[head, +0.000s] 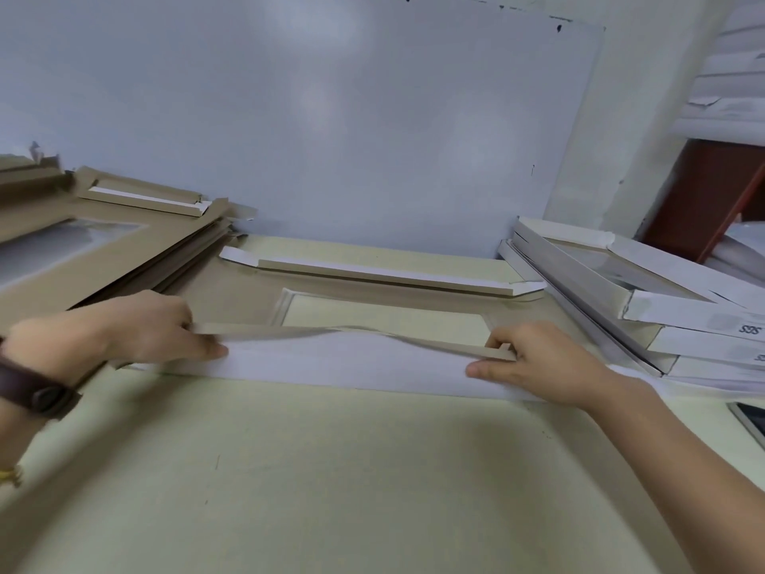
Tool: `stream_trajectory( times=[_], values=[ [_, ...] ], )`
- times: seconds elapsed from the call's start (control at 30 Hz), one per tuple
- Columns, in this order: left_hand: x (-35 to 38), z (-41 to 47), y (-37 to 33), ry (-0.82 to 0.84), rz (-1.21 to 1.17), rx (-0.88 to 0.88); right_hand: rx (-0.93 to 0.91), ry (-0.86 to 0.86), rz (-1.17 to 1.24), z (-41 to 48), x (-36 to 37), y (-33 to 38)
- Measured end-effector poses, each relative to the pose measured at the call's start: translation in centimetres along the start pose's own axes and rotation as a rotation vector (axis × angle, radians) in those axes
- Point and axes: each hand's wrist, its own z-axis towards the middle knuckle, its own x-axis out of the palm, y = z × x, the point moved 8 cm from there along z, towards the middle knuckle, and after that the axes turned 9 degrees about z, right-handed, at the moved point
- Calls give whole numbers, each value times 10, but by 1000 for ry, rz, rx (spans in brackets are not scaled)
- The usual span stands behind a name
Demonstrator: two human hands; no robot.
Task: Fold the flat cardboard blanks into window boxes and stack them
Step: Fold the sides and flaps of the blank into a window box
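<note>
A cardboard blank with a clear window lies on the pale green table in front of me. Its far long flap stands folded up. The near long flap, white outside and brown inside, is lifted off the table and bows in the middle. My left hand pinches the flap's left end, thumb on the white face. My right hand pinches its right end the same way. A pile of flat brown blanks lies at the left. Folded white window boxes are stacked at the right.
A pale blue-grey wall panel rises just behind the table. A dark reddish-brown cabinet or door stands at the far right. A flat dark object with a light rim lies at the table's right edge. A dark watch strap is on my left wrist.
</note>
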Motion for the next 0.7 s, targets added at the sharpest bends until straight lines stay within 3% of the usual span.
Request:
stream_trajectory(
  times=[0.33, 0.6, 0.7],
  values=[
    [-6, 9, -14, -66, 127, -55, 69, -73, -70, 18, 15, -9],
    [-3, 6, -24, -288, 246, -65, 109, -200, -154, 7, 36, -16],
    [-4, 2, -42, -352, 426, 8, 90, -251, -190, 5, 34, -5]
  ],
)
